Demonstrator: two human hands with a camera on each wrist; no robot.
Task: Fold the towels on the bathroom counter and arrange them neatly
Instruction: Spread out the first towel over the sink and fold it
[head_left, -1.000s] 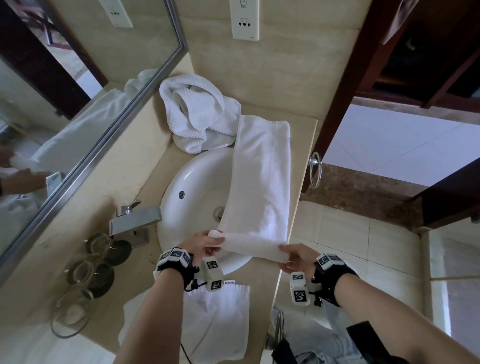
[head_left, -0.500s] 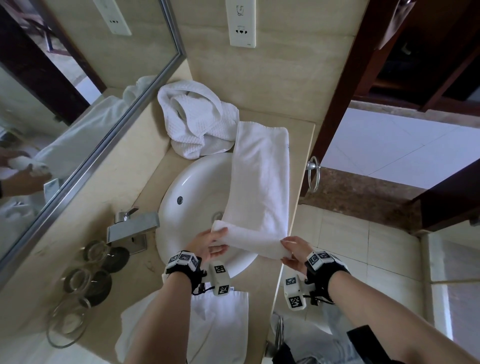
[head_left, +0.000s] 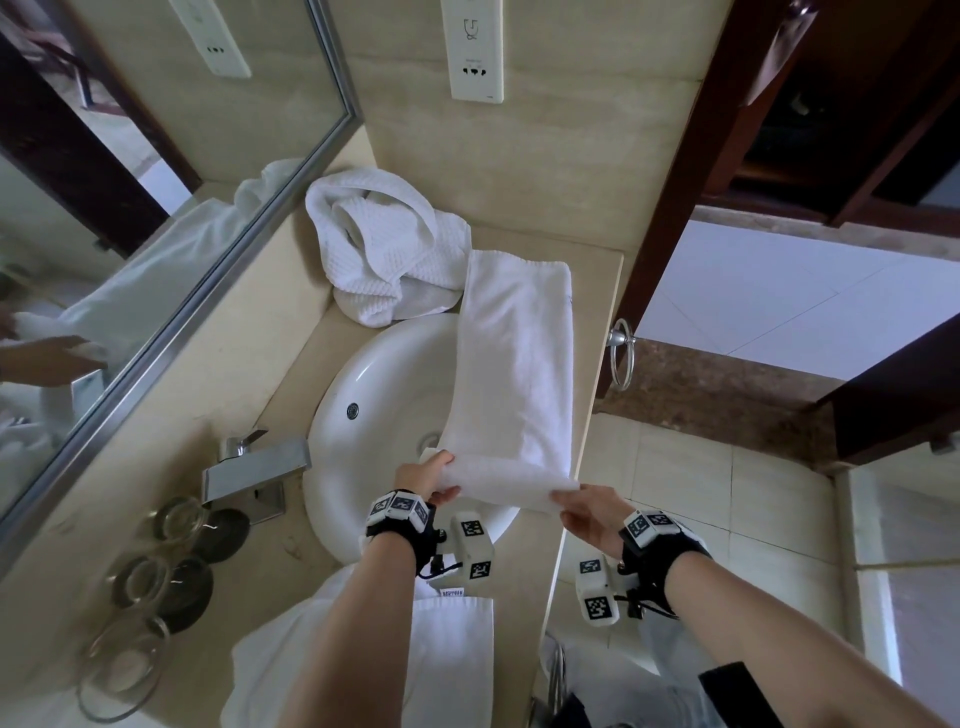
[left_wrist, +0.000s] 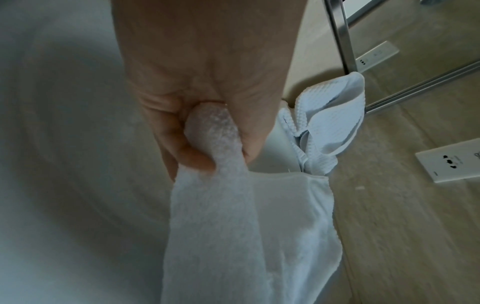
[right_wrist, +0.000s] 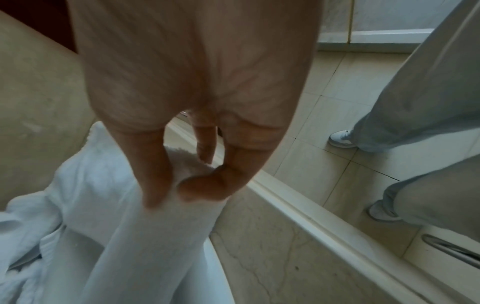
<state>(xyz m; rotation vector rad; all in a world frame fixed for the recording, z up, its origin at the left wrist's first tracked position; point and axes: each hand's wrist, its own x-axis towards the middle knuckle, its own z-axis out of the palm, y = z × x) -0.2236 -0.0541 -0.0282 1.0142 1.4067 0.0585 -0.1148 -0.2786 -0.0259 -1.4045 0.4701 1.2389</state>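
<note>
A long white terry towel (head_left: 514, 364) lies stretched over the right side of the sink, its far end on the counter (head_left: 592, 291). Its near end is lifted and curled back. My left hand (head_left: 431, 475) grips the near left corner (left_wrist: 215, 131) of that end in a fist. Thumb and fingers of my right hand (head_left: 576, 512) pinch the near right corner (right_wrist: 182, 170). A crumpled white waffle towel (head_left: 384, 249) sits at the back of the counter by the mirror. Another white folded towel (head_left: 447, 654) lies on the near counter under my left forearm.
The white sink basin (head_left: 379, 415) and a steel faucet (head_left: 254, 462) are left of the towel. Several glasses on dark coasters (head_left: 161, 571) stand at the near left. A mirror (head_left: 130, 208) lines the left wall. A towel ring (head_left: 621, 358) hangs off the counter's right edge.
Both hands have lifted the towel's near end and carried it a little forward over the sink, away from me. The near end now curls back over itself.
</note>
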